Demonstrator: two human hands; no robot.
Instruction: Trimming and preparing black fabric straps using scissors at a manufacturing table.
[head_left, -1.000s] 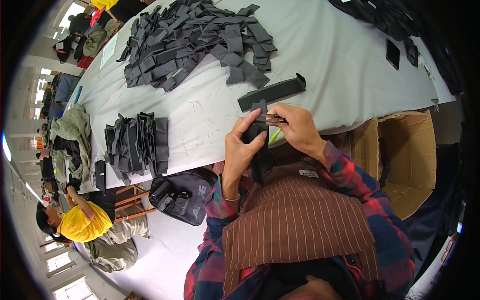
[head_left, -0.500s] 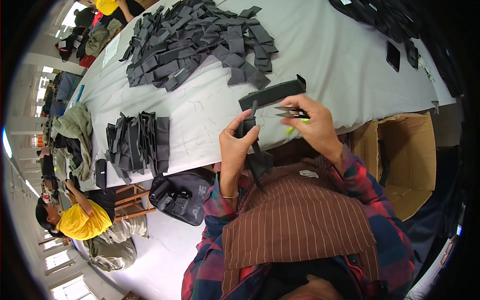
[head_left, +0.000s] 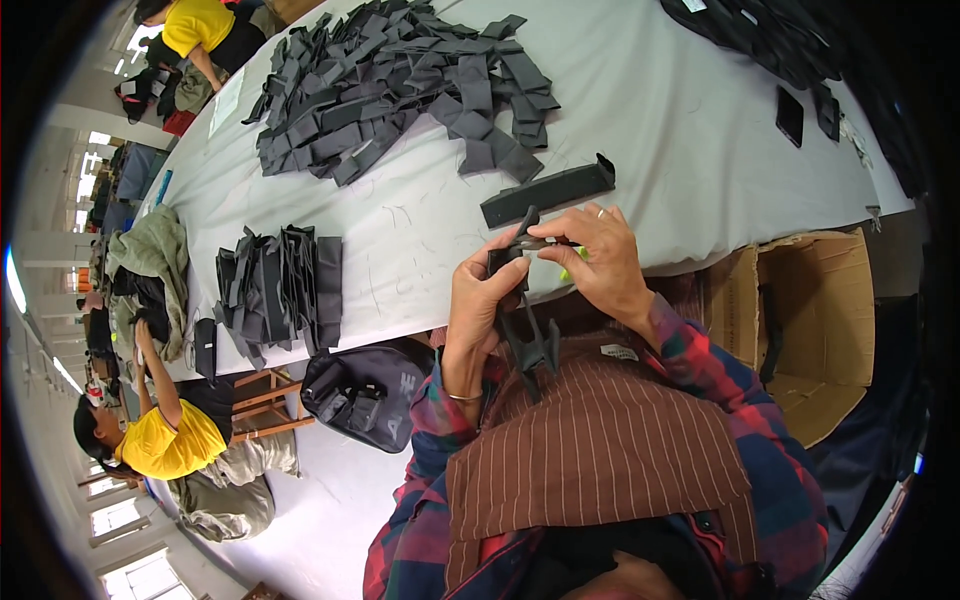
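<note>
Between thumb and fingers, my left hand (head_left: 482, 295) pinches a folded dark fabric strip (head_left: 527, 340), whose loose end hangs over my apron. My right hand (head_left: 598, 258) is closed round small thread snips (head_left: 552, 243), with a bit of bright yellow-green showing under the fingers. The blades touch or lie right beside the upper end of the strip; the fingers partly hide them. Just beyond my hands, a separate long dark strip (head_left: 548, 190) lies on the white-covered table (head_left: 400, 225).
A big loose heap of dark fabric pieces (head_left: 390, 85) covers the far table, and a neater stack (head_left: 278, 290) sits at left. An open cardboard box (head_left: 815, 330) stands at right, a black bag (head_left: 365, 395) below the table edge. Two people in yellow work at left.
My right hand has brought the snips left, up to the strip in my left hand. The strip's hanging end has shifted. At the far left, a person in yellow has come further into view.
</note>
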